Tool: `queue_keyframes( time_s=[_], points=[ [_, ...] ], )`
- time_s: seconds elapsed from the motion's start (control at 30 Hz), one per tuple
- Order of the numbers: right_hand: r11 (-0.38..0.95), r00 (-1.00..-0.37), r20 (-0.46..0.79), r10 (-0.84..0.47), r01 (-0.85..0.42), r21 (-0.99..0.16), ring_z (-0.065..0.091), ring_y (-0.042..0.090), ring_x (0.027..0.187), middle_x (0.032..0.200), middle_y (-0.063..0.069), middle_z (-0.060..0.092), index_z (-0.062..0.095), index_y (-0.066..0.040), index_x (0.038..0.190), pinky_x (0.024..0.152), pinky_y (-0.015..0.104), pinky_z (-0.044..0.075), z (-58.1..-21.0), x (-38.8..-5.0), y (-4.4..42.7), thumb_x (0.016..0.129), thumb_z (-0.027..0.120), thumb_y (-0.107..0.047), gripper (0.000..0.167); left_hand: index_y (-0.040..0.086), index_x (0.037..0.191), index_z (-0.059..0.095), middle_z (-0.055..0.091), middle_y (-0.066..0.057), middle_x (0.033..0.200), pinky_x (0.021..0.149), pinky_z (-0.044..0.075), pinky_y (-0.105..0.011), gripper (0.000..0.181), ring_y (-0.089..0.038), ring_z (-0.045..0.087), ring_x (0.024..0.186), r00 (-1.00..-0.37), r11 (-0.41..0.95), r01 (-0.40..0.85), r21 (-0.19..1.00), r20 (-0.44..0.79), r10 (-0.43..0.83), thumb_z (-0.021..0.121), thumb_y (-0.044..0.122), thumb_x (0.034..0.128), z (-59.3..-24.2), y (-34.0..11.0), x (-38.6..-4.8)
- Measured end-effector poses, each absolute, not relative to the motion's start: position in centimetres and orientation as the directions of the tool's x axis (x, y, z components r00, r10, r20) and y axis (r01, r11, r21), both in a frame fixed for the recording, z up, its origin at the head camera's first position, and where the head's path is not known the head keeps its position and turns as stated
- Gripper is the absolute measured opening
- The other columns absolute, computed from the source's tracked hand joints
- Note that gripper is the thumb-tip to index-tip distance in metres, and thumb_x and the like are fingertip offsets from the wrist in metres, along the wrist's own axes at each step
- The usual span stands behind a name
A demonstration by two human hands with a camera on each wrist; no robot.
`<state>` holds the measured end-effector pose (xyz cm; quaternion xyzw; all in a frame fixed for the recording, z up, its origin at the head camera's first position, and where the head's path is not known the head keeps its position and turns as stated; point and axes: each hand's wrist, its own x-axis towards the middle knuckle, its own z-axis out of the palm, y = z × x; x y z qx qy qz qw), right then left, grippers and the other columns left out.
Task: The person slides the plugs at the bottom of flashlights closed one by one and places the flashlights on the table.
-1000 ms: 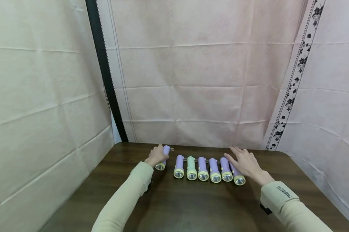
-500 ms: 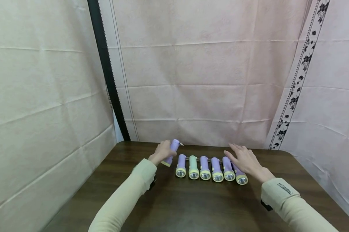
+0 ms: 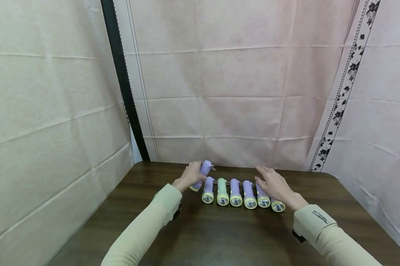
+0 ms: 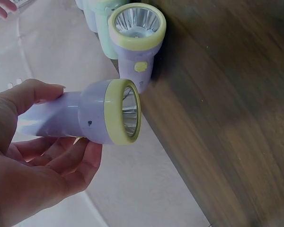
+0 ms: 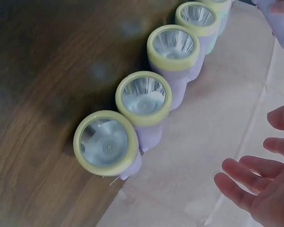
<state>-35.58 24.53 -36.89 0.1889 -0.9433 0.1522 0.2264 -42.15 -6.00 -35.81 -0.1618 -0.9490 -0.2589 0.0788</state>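
Note:
My left hand [image 3: 190, 176] grips a purple flashlight [image 3: 205, 168] with a yellow rim, raised and tilted above the table. Metal prongs stick out of its tail end. In the left wrist view the thumb and fingers wrap its body, and its lens end [image 4: 120, 112] faces right. Beside it starts a side-by-side row of flashlights: a purple one [image 3: 208, 190] at the left end, a green one [image 3: 222, 192], then several purple ones. My right hand [image 3: 275, 185], fingers spread, hovers by the right end, partly hiding the last flashlight [image 3: 278, 205]. It holds nothing in the right wrist view.
The dark wooden table [image 3: 219, 236] stretches in front of the row, lens ends towards me. Pale cloth [image 3: 203, 92] hangs behind the table's far edge and along both sides. A black strip [image 3: 123, 79] runs down the cloth at left.
My left hand has lifted the purple flashlight off the table and carried it right, towards the row, its tail tipping right. My right hand has shifted slightly left above the row's end.

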Motion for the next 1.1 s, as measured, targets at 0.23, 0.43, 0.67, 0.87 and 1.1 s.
queue_keyframes(
  time_s=[0.23, 0.43, 0.67, 0.87, 1.1],
  points=[
    [0.883, -0.835, 0.465, -0.295, -0.424, -0.2, 0.052, 0.044, 0.121, 0.136, 0.024, 0.055, 0.048, -0.002, 0.139, 0.094, 0.059, 0.045, -37.2, -35.7, 23.8, 0.094, 0.058, -0.02, 0.049, 0.0, 0.117, 0.059, 0.066, -0.013, 0.102, 0.071, 0.053, -0.036, 0.044, -0.024, 0.063, 0.086, -0.928, 0.809, 0.368, 0.459, 0.228, 0.293, 0.074, 0.009, 0.0765, -35.7, -5.2, -41.9],
    [0.879, -0.841, 0.45, -0.3, -0.427, -0.211, 0.051, 0.044, 0.123, 0.138, 0.022, 0.053, 0.046, -0.006, 0.142, 0.093, 0.06, 0.044, -37.4, -35.6, 23.1, 0.094, 0.058, -0.021, 0.052, 0.001, 0.124, 0.057, 0.066, -0.013, 0.107, 0.072, 0.053, -0.035, 0.051, -0.024, 0.063, 0.088, -0.921, 0.813, 0.387, 0.434, 0.228, 0.316, 0.075, 0.01, 0.0773, -35.8, -4.4, -41.7],
    [0.874, -0.832, 0.453, -0.321, -0.445, -0.197, 0.052, 0.042, 0.123, 0.138, 0.022, 0.053, 0.046, -0.007, 0.143, 0.093, 0.058, 0.045, -37.2, -35.5, 22.5, 0.095, 0.057, -0.023, 0.052, 0.002, 0.124, 0.057, 0.066, -0.013, 0.109, 0.073, 0.054, -0.035, 0.053, -0.025, 0.064, 0.091, -0.919, 0.818, 0.393, 0.419, 0.219, 0.329, 0.078, 0.012, 0.0762, -35.6, -3.1, -41.5],
    [0.861, -0.802, 0.487, -0.347, -0.478, -0.173, 0.055, 0.041, 0.12, 0.135, 0.021, 0.056, 0.048, -0.006, 0.14, 0.091, 0.057, 0.047, -37.0, -35.4, 21.9, 0.093, 0.06, -0.021, 0.051, 0.001, 0.123, 0.057, 0.065, -0.014, 0.108, 0.071, 0.053, -0.033, 0.051, -0.023, 0.062, 0.09, -0.905, 0.815, 0.423, 0.397, 0.229, 0.358, 0.076, 0.013, 0.0777, -35.5, -2.5, -41.2],
    [0.842, -0.8, 0.471, -0.372, -0.504, -0.191, 0.054, 0.038, 0.123, 0.138, 0.018, 0.055, 0.048, -0.009, 0.141, 0.094, 0.055, 0.047, -36.9, -35.4, 20.9, 0.093, 0.059, -0.019, 0.05, 0.003, 0.126, 0.055, 0.064, -0.013, 0.113, 0.079, 0.052, -0.037, 0.052, -0.024, 0.062, 0.096, -0.888, 0.792, 0.459, 0.403, 0.239, 0.393, 0.075, 0.011, 0.0784, -35.6, -2.0, -41.1]
  ],
)
